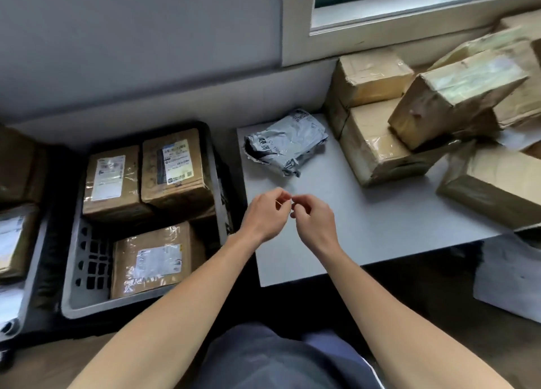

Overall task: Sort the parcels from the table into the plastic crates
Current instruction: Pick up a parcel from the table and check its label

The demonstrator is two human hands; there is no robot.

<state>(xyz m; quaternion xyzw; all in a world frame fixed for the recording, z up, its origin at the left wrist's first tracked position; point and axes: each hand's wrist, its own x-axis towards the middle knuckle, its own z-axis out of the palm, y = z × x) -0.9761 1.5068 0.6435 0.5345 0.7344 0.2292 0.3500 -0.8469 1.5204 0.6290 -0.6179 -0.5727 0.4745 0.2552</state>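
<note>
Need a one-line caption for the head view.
Over the table, left hand and right hand meet fingertip to fingertip beside a grey mailer and taped boxes; three boxes lie in the crate.

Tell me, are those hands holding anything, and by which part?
No parcel. The left hand and right hand meet fingertip to fingertip above the table; whether they pinch something tiny cannot be told.

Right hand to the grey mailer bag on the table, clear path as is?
Probably yes. The right hand hovers over bare table just short of the grey mailer bag; nothing lies between them.
</note>
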